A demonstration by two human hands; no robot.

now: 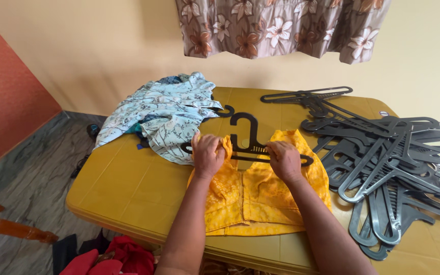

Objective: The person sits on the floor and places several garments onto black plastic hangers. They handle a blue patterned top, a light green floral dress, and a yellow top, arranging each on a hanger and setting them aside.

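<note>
Forearms come in from the bottom edge, both hands on a yellow blouse [253, 196] lying flat near the front of the mustard-yellow table [123, 188].

Left hand [207, 155]: fingers clenched on a bunched bit of the blouse's shoulder fabric, right at the left arm of a black hanger [245, 145]. Right hand [283, 160]: fingers curled down, pinching the other shoulder against the hanger bar. Hanger lies across the top of the blouse, hook pointing away from the camera.

Handling, my read:
- blouse is light, soft cotton-type cloth, limp, bunches easily. Not fragile, not slippery. Best grip is at the shoulder seams, where both hands already are.
- hanger is thin rigid plastic, light, flat. Hold by the bar or neck under the hook; arm ends look like they could snag fabric.

Around it:
- pale blue printed garment [164, 112], crumpled, far-left of the table, just beside the left hand and touching or overlapping the hanger's left tip. Can't tell which.
- big loose pile of grey hangers [388, 158] covers the right side, interlocked, near the blouse's right edge. Tangle risk if anything gets dragged that way.
- floral curtain [281, 28] hangs on the wall above the far edge, well apart from the work.
- red cloth [110, 257] on the floor below the table's front-left corner; wooden furniture leg [11, 226] at far left.

Nothing sits between the hands and the blouse. Tight spots are the blue garment on the left and the hanger pile on the right.
</note>
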